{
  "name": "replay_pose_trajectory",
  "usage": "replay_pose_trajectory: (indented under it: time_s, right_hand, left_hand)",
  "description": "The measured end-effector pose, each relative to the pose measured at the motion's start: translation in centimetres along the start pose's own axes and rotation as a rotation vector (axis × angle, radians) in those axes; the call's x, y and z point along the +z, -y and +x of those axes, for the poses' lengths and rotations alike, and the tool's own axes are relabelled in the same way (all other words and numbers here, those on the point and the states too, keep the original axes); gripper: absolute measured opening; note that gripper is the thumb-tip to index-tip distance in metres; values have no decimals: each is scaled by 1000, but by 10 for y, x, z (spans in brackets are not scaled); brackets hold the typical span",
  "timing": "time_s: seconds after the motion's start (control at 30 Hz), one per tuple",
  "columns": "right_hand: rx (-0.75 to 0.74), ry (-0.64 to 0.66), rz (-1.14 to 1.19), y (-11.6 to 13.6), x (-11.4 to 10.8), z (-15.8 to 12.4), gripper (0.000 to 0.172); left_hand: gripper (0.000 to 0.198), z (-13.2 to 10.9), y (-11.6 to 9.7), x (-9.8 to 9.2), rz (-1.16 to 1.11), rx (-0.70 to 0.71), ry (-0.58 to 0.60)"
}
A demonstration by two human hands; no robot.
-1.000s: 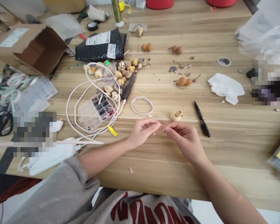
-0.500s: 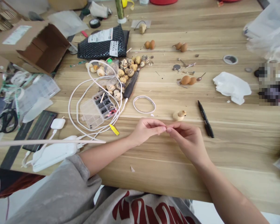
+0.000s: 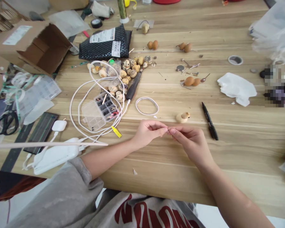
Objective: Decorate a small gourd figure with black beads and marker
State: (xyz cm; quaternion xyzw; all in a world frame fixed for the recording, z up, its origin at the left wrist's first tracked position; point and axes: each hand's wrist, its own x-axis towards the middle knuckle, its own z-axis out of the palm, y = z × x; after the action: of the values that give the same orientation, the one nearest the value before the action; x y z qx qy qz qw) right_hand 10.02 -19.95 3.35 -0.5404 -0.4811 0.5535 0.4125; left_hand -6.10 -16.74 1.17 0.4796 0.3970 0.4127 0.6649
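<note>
My left hand (image 3: 150, 133) and my right hand (image 3: 188, 139) meet fingertip to fingertip over the wooden table. Each is pinched closed. Whatever sits between the tips is too small to make out. Just beyond my right fingers stands a small pale gourd (image 3: 181, 117) with a brown tip and a dark spot, touched by neither hand. A black marker (image 3: 209, 121) lies to the right of it. Up and to the left of my hands is a white oval ring (image 3: 147, 106), flat on the wood.
An open compartment box (image 3: 106, 107) of small beads lies left, ringed by a white cable (image 3: 79, 110). Behind it are a black rotary tool (image 3: 134, 86) and patterned gourds (image 3: 125, 80). Brown gourds (image 3: 192, 81), metal bits and crumpled white tissue (image 3: 237, 87) lie further back.
Both hands stay pinched together in nearly the same spot. The fingertips have parted very slightly, shifting a touch to the left.
</note>
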Motion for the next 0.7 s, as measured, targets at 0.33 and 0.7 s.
replay_pose_trajectory:
  time_s: [0.33, 0.7]
  right_hand:
    - [75, 10, 95, -3, 0, 0, 22]
    - [-88, -81, -138, -5, 0, -2, 13]
  left_hand:
    - [12, 0, 2, 0, -49, -19, 23]
    - [17, 1, 0, 1, -44, -37, 22]
